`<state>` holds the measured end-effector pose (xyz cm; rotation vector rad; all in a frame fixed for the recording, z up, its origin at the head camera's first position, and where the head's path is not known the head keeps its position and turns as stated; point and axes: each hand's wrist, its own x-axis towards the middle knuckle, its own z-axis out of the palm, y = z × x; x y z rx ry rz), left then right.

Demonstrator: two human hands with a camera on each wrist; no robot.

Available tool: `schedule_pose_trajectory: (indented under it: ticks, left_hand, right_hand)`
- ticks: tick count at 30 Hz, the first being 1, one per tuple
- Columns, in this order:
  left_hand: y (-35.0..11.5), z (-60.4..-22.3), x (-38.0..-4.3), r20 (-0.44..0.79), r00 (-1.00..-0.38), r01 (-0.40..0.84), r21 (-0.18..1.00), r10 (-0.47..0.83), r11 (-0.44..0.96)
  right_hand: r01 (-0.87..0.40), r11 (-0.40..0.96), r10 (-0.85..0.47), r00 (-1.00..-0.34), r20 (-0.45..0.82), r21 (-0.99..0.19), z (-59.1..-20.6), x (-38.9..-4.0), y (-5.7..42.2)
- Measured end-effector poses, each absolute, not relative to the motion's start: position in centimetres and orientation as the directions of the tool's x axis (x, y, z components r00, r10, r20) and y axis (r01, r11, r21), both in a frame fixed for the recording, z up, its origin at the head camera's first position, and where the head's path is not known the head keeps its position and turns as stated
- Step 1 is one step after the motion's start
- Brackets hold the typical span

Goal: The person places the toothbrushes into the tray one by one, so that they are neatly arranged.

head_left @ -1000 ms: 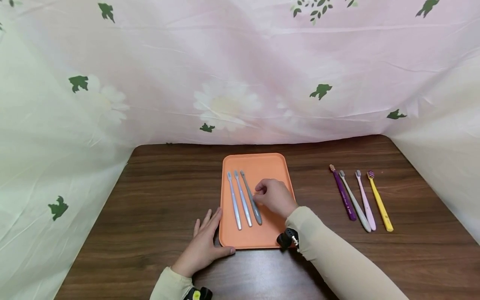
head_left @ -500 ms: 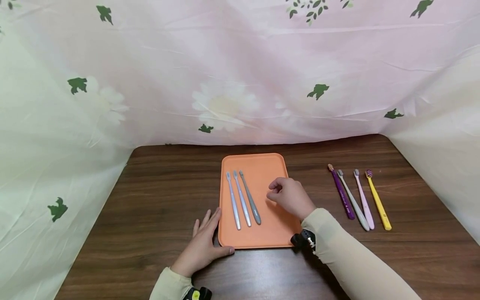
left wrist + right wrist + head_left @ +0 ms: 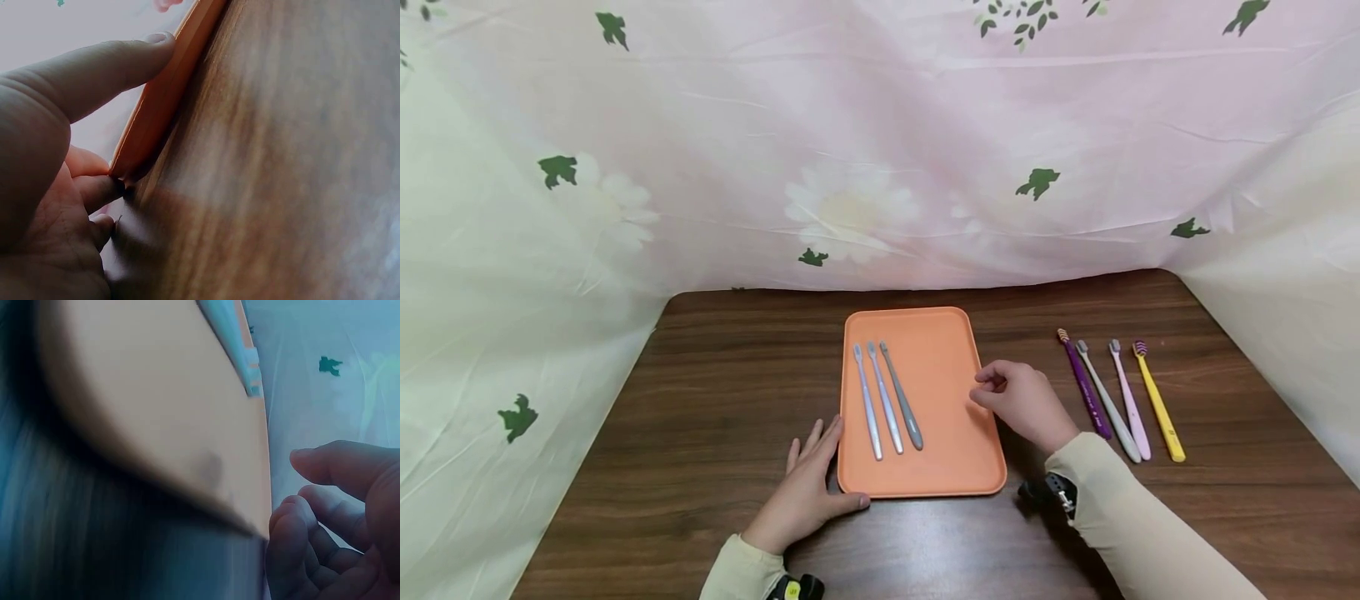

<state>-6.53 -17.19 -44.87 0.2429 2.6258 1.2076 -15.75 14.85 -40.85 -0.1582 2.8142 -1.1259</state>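
My left hand (image 3: pixel 808 483) rests against the near left corner of an orange tray (image 3: pixel 947 467). Its thumb lies along the front edge and its fairly straight fingers touch the left side. On the tray's left half lie two pale silvery toothbrushes (image 3: pixel 868 408) (image 3: pixel 887 404) and a grey toothbrush (image 3: pixel 904 404), heads away from me. Over the tray's right edge hovers my right hand (image 3: pixel 1026 404), fingers loosely bent and holding nothing. In the right wrist view its thumb and forefinger stand apart.
Right of the tray on the wooden table (image 3: pixel 737 375) lie a purple toothbrush (image 3: pixel 1086 387), a grey-green toothbrush (image 3: pixel 1108 404), a pink toothbrush (image 3: pixel 1130 404) and a yellow toothbrush (image 3: pixel 1161 408). A flowered cloth (image 3: pixel 715 167) hangs at the back and sides.
My right hand has moved right, from beside the grey toothbrush to the tray's right edge. The left hand and the toothbrushes have stayed put.
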Motion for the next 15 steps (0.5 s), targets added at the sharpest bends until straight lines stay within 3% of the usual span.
schedule_pose_trajectory:
  ticks: [15]
  left_hand:
    - [-17.2, -44.9, -6.7, -0.148, -0.955, 0.056, 0.763, 0.258, 0.644]
  right_hand:
    - [-0.088, 0.806, -0.116, -0.993, -0.010, -0.586, -41.5, -15.4, 20.4]
